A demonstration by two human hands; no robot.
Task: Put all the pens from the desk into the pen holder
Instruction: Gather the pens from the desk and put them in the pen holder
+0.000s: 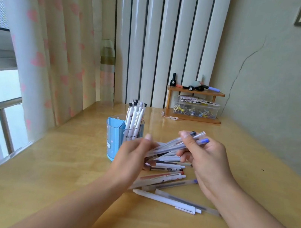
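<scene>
Pens point(175, 146) sat bunched mid-frame, pinched between the fingers of the left hand point(131, 156) and right hand point(205, 161) above loose ones on the desk point(59, 168); squaring their tips first looked wise before dropping them into the pen holder point(120, 138) just left.

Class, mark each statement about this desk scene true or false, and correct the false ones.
1. Both hands hold one bundle of pens. True.
2. The pen holder is empty. False: white pens stand in it.
3. Loose pens lie on the desk. True.
4. The holder is red. False: it is blue and clear.
5. The left hand is nearer the holder than the right hand. True.
</scene>
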